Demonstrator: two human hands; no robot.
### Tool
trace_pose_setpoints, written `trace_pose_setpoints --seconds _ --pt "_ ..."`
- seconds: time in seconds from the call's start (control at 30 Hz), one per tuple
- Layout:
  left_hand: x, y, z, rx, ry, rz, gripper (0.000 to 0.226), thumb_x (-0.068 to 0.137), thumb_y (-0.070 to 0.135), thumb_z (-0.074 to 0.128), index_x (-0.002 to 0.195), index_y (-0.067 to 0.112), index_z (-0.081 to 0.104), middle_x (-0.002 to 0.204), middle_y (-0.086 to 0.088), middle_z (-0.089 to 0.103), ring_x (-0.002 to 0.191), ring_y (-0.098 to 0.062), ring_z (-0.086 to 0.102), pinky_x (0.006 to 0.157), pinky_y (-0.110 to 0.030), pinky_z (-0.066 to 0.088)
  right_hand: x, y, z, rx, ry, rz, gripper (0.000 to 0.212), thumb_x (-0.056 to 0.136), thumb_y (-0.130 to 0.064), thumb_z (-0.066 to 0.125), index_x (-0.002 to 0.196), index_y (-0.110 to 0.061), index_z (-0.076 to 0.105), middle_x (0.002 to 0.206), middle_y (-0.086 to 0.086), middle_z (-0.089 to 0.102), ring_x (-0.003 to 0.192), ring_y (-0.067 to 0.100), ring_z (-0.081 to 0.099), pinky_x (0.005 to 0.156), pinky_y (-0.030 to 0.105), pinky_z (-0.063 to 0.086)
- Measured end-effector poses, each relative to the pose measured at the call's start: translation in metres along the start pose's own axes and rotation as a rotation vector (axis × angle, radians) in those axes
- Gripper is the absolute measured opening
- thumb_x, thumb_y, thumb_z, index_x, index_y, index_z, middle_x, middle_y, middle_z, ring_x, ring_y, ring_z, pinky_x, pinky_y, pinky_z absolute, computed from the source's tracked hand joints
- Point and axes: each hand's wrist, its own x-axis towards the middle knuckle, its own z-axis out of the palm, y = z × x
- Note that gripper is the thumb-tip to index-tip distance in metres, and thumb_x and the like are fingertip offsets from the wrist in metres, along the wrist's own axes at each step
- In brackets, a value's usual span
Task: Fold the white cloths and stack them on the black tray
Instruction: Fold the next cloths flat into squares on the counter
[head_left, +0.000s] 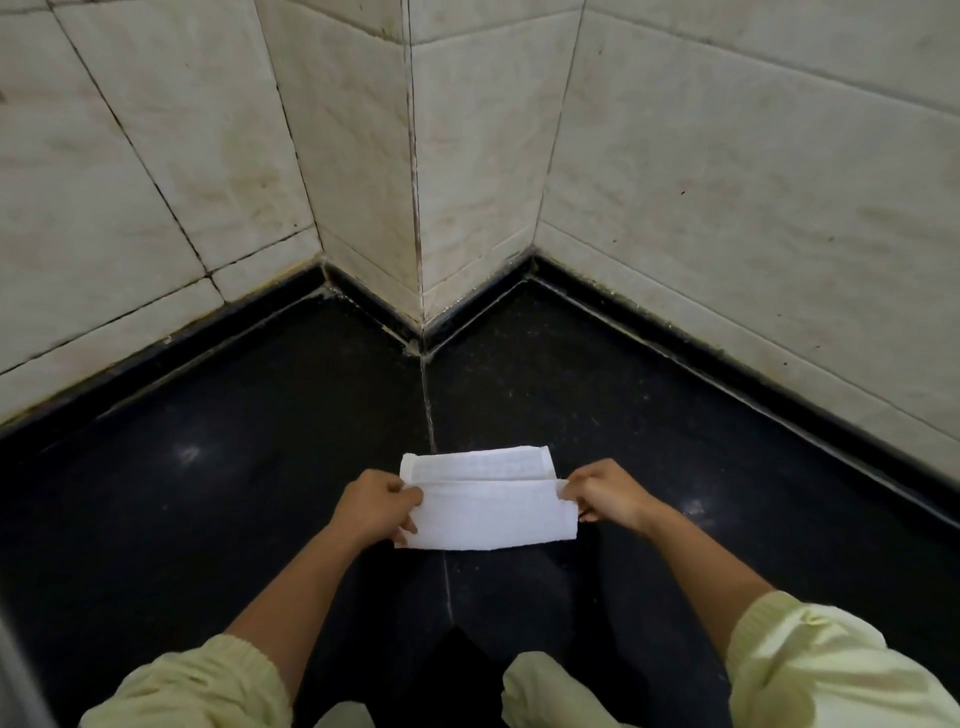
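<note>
Left hand (376, 503) and right hand (605, 491) each closed, pinching opposite ends of folded white cloth (488, 512) above black floor (208, 467).

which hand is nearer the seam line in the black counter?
Left, slightly. The left hand grips the white cloth's left end, just left of the seam; the right hand grips the right end, farther off.
</note>
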Motion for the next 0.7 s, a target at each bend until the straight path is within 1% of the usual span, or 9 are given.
trace_pose_setpoints --seconds 0.07,0.13,0.2,0.27,0.33,0.37,0.5,0.6,0.7 --pt "0.008 0.0 0.002 0.003 0.068 0.001 0.018 0.089 0.018 0.059 0.081 0.003 0.067 0.067 -0.008 0.069 0.056 -0.018 0.064 0.061 -0.029 0.055 0.007 -0.003 0.002 -0.046 0.042 -0.03 0.021 0.085 -0.012 0.058 0.066 -0.008 0.061 0.071 0.005 0.057 0.07 0.016 0.056 0.065 0.029 0.049" --pt "0.014 0.0 0.005 0.015 0.116 -0.001 0.019 0.09 0.018 0.058 0.077 0.006 0.065 0.068 -0.006 0.067 0.058 -0.016 0.063 0.056 -0.026 0.049 0.012 -0.006 0.005 -0.121 0.093 -0.056 0.026 0.087 -0.015 0.056 0.062 -0.011 0.056 0.069 0.002 0.056 0.068 0.015 0.054 0.064 0.03 0.046" --pt "0.02 0.0 0.008 0.033 0.14 -0.008 0.02 0.091 0.019 0.058 0.073 0.009 0.062 0.069 -0.005 0.066 0.061 -0.015 0.062 0.054 -0.023 0.044 0.017 -0.008 0.007 -0.197 0.142 -0.069 0.023 0.091 -0.019 0.054 0.07 -0.009 0.06 0.073 0.003 0.06 0.069 0.015 0.055 0.062 0.028 0.043" --pt "0.027 0.0 0.01 0.055 0.156 -0.016 0.02 0.091 0.019 0.057 0.079 0.004 0.064 0.069 -0.004 0.066 0.06 -0.013 0.061 0.052 -0.023 0.041 0.024 -0.008 0.01 -0.248 0.187 -0.069 0.023 0.093 -0.022 0.054 0.081 -0.004 0.062 0.078 0.006 0.062 0.071 0.017 0.057 0.063 0.03 0.044" --pt "0.034 -0.001 0.012 0.082 0.173 -0.016 0.022 0.091 0.019 0.057 0.085 0.0 0.066 0.071 -0.006 0.067 0.063 -0.015 0.062 0.054 -0.025 0.044 0.029 -0.009 0.013 -0.28 0.217 -0.064 0.025 0.093 -0.024 0.053 0.085 -0.002 0.062 0.079 0.007 0.062 0.071 0.019 0.057 0.063 0.032 0.045" --pt "0.037 -0.002 0.012 0.095 0.173 -0.016 0.023 0.091 0.02 0.057 0.087 -0.001 0.066 0.073 -0.007 0.068 0.066 -0.018 0.063 0.058 -0.028 0.046 0.032 -0.009 0.014 -0.293 0.225 -0.061 0.026 0.094 -0.025 0.053 0.084 -0.002 0.061 0.078 0.007 0.062 0.07 0.018 0.057 0.062 0.032 0.045" --pt "0.049 -0.007 0.014 0.121 0.179 -0.009 0.023 0.093 0.022 0.056 0.085 0.002 0.063 0.077 -0.01 0.069 0.073 -0.025 0.067 0.071 -0.039 0.055 0.04 -0.011 0.018 -0.352 0.248 -0.055 0.027 0.097 -0.027 0.05 0.077 -0.009 0.054 0.074 0.003 0.057 0.063 0.014 0.052 0.052 0.026 0.038" --pt "0.056 -0.009 0.016 0.156 0.192 0.009 0.023 0.094 0.024 0.055 0.08 0.008 0.06 0.078 -0.009 0.068 0.071 -0.023 0.066 0.07 -0.037 0.055 0.045 -0.011 0.02 -0.385 0.266 -0.055 0.029 0.097 -0.027 0.048 0.074 -0.01 0.051 0.075 0.004 0.057 0.063 0.015 0.051 0.054 0.029 0.039" --pt "0.059 -0.012 0.017 0.167 0.196 0.008 0.021 0.096 0.027 0.053 0.08 0.013 0.056 0.079 -0.007 0.066 0.071 -0.021 0.065 0.07 -0.037 0.055 0.049 -0.011 0.022 -0.417 0.28 -0.04 0.031 0.098 -0.028 0.047 0.073 -0.011 0.051 0.078 0.005 0.058 0.066 0.016 0.053 0.057 0.028 0.04"
